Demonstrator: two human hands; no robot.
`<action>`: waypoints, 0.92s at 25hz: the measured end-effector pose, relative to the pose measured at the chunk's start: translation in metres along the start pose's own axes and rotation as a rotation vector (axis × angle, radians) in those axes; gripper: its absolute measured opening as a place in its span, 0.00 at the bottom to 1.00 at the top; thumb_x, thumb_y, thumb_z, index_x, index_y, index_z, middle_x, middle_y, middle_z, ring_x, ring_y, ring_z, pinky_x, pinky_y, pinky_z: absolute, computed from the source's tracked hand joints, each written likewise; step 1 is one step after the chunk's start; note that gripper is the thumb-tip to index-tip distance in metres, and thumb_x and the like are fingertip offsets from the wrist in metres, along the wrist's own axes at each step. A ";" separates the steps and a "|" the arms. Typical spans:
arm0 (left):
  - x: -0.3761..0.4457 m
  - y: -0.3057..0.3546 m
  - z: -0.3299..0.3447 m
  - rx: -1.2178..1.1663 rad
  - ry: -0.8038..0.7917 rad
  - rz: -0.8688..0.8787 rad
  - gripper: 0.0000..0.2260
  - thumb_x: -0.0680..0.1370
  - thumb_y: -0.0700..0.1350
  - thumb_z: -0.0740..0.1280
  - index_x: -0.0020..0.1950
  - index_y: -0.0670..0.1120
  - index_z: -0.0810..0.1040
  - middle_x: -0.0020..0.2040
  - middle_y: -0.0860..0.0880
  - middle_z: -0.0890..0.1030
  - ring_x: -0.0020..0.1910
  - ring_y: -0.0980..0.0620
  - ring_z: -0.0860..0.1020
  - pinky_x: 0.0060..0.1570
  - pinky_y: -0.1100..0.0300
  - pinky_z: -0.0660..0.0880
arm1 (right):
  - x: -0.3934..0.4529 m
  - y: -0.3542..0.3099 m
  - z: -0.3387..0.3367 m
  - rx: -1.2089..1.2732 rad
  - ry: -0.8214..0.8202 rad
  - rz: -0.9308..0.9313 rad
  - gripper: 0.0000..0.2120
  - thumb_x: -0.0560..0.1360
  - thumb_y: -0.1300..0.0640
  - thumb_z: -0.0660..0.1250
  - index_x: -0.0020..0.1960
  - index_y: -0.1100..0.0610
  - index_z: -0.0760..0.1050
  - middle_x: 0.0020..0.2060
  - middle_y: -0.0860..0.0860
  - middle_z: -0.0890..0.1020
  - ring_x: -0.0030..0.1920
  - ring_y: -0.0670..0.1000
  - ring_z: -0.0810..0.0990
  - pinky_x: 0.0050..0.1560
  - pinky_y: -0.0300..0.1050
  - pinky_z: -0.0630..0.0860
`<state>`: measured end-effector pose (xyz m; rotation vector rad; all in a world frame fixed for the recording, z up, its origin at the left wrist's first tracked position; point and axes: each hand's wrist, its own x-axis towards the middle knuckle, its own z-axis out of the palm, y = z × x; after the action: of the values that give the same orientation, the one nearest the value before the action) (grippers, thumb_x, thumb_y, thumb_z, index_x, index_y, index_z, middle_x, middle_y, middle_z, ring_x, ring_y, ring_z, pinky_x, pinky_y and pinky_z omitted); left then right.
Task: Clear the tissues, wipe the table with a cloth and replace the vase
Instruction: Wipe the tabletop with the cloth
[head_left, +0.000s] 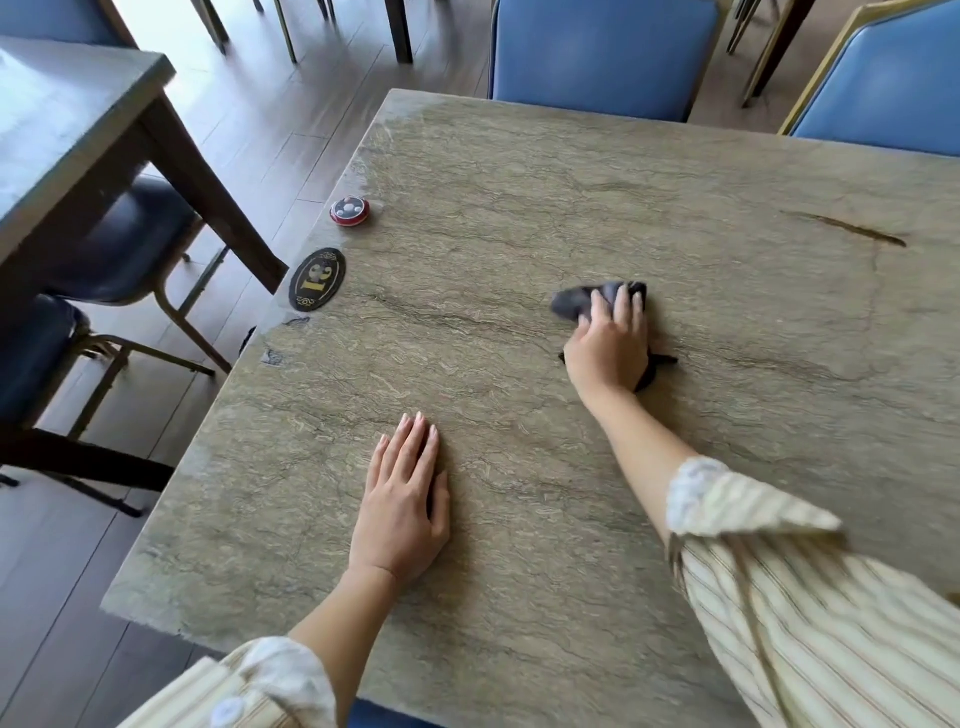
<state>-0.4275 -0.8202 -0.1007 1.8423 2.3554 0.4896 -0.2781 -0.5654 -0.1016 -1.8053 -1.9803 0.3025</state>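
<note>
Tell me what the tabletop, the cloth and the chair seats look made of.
Tabletop: stone or a stone-look slab, matte, with dark wavy veins. Cloth under the right hand: soft dark grey fabric, bunched and creased. Chair seats: smooth blue padding with slight sheen, likely vinyl or leather.

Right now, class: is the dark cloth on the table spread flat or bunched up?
Bunched up. The cloth sits crumpled under the right hand, its folds sticking out past the fingers on the table.

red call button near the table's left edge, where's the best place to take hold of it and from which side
Take the red call button by its round rim, coming from above with fingers on opposite sides. It is a low, flat disc lying on the table, so only the sides offer a grip.
</note>
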 end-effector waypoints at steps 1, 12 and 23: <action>0.000 0.000 0.000 0.002 0.002 0.000 0.23 0.78 0.48 0.56 0.73 0.42 0.66 0.75 0.44 0.63 0.77 0.48 0.56 0.74 0.47 0.55 | 0.005 -0.017 0.006 0.005 -0.032 0.018 0.19 0.75 0.55 0.60 0.64 0.59 0.76 0.70 0.63 0.68 0.72 0.63 0.63 0.73 0.54 0.57; -0.003 0.001 -0.005 -0.081 0.021 -0.043 0.27 0.78 0.51 0.55 0.76 0.44 0.59 0.79 0.44 0.51 0.77 0.46 0.53 0.74 0.51 0.55 | -0.119 0.002 -0.026 0.084 -0.215 -0.544 0.18 0.74 0.54 0.63 0.63 0.52 0.77 0.70 0.55 0.71 0.71 0.56 0.67 0.71 0.52 0.65; -0.012 0.090 0.005 -0.034 0.042 -0.010 0.22 0.72 0.41 0.54 0.66 0.47 0.72 0.72 0.43 0.67 0.71 0.41 0.64 0.72 0.43 0.56 | -0.109 0.192 -0.123 -0.076 0.163 0.250 0.16 0.73 0.57 0.60 0.56 0.62 0.79 0.62 0.65 0.76 0.63 0.67 0.72 0.65 0.58 0.69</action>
<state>-0.3395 -0.8118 -0.0784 1.8220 2.3668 0.5692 -0.0463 -0.6649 -0.0976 -2.0593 -1.6793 0.1523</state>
